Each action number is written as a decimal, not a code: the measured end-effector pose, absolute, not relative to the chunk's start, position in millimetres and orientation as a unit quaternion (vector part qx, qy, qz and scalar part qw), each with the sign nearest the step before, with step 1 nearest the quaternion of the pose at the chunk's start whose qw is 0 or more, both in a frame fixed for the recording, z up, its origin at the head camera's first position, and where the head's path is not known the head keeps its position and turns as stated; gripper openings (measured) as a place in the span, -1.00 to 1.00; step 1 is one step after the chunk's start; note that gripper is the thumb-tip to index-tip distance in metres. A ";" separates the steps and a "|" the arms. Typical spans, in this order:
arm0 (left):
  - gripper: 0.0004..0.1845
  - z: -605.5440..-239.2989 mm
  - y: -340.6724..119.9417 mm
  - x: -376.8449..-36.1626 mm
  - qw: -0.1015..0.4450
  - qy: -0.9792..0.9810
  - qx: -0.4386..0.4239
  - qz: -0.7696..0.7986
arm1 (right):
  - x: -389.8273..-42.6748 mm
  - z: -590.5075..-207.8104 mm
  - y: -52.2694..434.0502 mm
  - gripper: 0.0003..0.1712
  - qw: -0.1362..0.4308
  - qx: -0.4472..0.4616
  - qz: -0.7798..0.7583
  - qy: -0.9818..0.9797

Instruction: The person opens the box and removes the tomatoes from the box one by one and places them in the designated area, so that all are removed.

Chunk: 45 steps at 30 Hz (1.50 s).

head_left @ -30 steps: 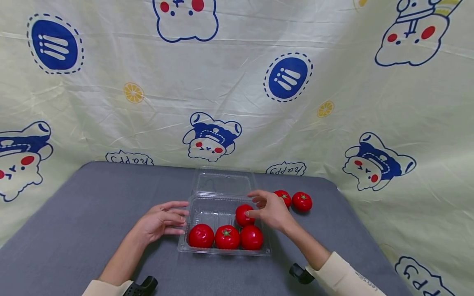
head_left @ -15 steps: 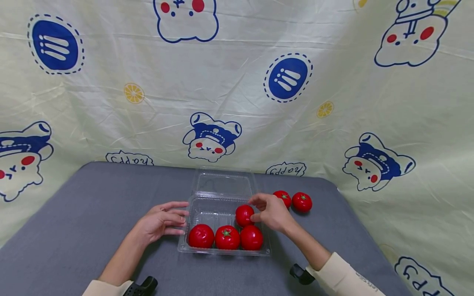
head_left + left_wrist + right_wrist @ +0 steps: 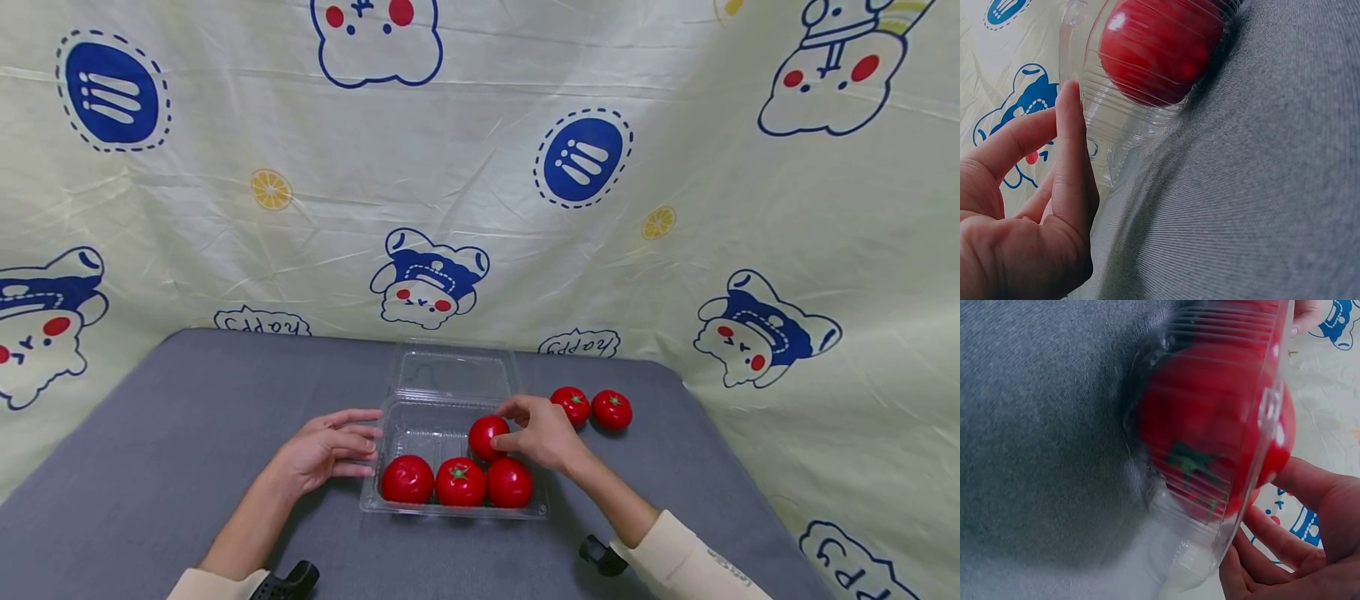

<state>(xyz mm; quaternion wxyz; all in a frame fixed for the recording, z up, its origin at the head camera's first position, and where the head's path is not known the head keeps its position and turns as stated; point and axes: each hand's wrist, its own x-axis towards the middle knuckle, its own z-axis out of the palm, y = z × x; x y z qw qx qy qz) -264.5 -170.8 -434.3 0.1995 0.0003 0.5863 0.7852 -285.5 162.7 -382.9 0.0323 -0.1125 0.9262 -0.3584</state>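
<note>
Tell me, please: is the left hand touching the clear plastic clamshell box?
Touching. In the left wrist view, a straight finger of the left hand lies against the ribbed wall of the clear plastic clamshell box.

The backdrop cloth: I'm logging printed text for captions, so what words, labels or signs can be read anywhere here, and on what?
"happy", upside down, on the backdrop cloth behind the table's left.
"happy", upside down, on the cloth behind the clear box.
"happy" in part, upside down, at the cloth's lower right corner.
Small dark lettering on the right sleeve: too small to read.
</note>
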 end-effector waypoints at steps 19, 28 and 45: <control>-0.37 -434.2 -171.1 -263.8 0.200 0.585 0.010 0.786 | -283.3 -387.6 149.4 -0.58 0.032 -0.143 -0.338 0.930; -0.38 -434.9 -170.7 -264.5 0.196 0.591 0.001 0.783 | -282.4 -392.1 143.9 -0.58 0.022 -0.153 -0.340 0.928; -0.37 -433.5 -169.6 -265.2 0.193 0.591 -0.012 0.783 | -281.7 -396.8 136.0 -0.43 0.031 -0.136 -0.333 0.933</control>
